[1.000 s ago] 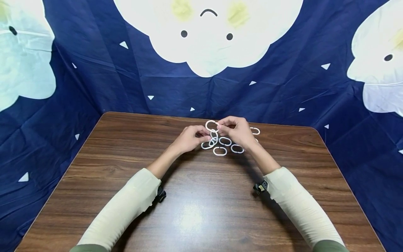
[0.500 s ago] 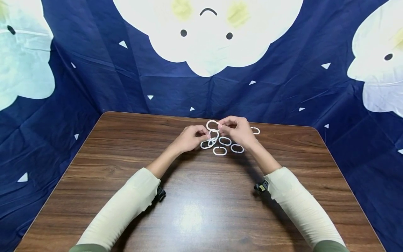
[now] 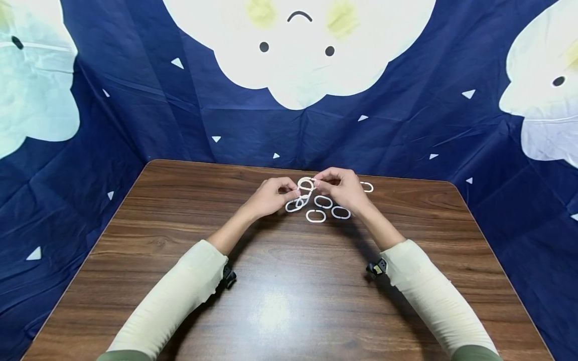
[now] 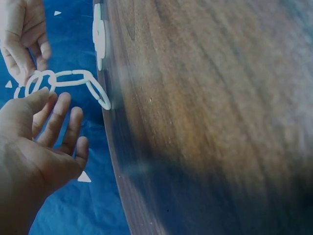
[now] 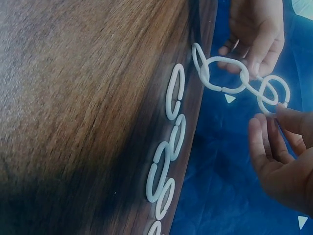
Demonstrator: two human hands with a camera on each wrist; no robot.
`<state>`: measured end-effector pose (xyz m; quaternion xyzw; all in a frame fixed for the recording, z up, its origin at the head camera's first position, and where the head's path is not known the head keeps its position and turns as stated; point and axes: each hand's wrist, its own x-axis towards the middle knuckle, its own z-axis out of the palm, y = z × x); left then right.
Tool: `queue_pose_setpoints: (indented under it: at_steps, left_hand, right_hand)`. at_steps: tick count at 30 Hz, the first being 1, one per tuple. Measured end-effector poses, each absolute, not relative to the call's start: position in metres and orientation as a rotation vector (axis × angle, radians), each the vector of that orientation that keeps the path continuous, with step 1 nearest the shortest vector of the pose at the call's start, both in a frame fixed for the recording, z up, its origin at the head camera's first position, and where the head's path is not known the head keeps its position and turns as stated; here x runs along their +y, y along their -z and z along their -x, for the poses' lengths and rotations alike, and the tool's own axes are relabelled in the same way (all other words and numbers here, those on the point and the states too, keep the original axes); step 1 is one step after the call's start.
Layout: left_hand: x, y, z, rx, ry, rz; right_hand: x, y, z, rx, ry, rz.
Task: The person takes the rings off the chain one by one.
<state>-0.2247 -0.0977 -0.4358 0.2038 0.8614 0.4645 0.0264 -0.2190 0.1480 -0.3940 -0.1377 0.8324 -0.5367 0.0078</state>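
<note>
My left hand (image 3: 271,197) pinches one white plastic chain link (image 5: 253,90) between thumb and fingertips, its other fingers spread in the left wrist view. Opposite it, my right hand (image 3: 341,188) pinches another white link (image 5: 287,87), which has a small gap in its side. The two pinched links cross each other between the hands. From the left hand's link hang further joined links: a wide one (image 5: 225,59) and an end link (image 5: 195,58) reaching down to the tabletop.
Several loose oval links, such as the nearest one (image 3: 316,222), lie on the wooden table (image 3: 289,281) below and right of the hands. One link (image 3: 371,187) lies behind the right hand. A blue cloth with clouds (image 3: 253,125) hangs close behind the table's far edge.
The link in my right hand has come down over the link in my left hand, so they now overlap much more. The hanging links have shifted slightly left; the loose links stay put.
</note>
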Motion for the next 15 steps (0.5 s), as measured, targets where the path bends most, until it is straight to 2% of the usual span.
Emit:
queue_pose_setpoints:
  at_steps: [15]
  left_hand:
    - [-0.0994, 0.4358, 0.2248, 2.665, -1.506, -0.576]
  right_hand:
    - [0.1536, 0.3982, 0.2183, 2.694, 1.545, 0.491]
